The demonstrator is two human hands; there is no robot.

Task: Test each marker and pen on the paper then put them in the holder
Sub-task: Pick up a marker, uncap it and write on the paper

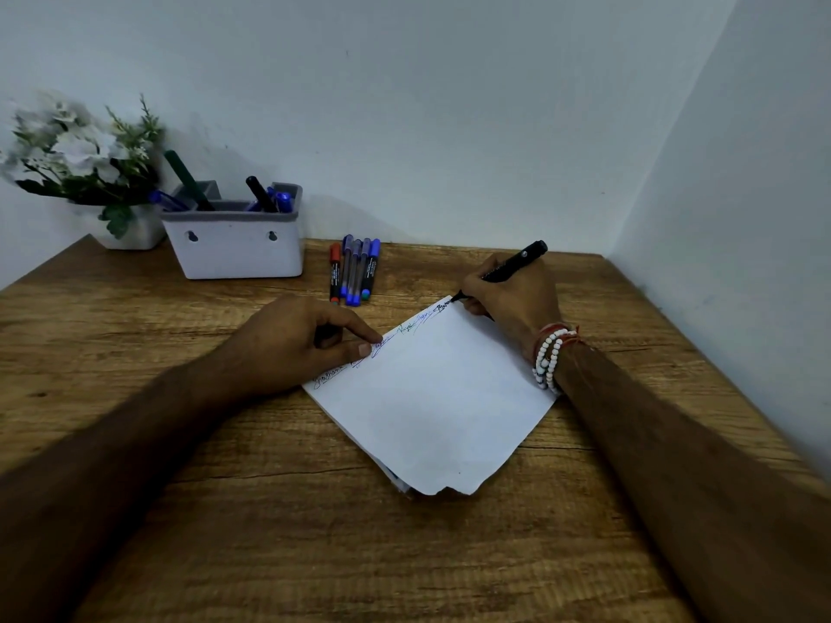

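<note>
Wooden desk (pixel 270 510); left hand (pixel 292 344) hides something dark, unidentifiable.

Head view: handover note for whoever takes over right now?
Right hand: grip on black marker, tip at the far corner of the paper, mid-test.
Left hand: pins the paper's left edge, with a dark object, likely the cap, tucked under its fingers.
Done: scribbles along the paper's top edge; several pens already in the holder.
Left: finish this marker, put it in the holder, then test the five pens and markers lying beside the holder.
</note>
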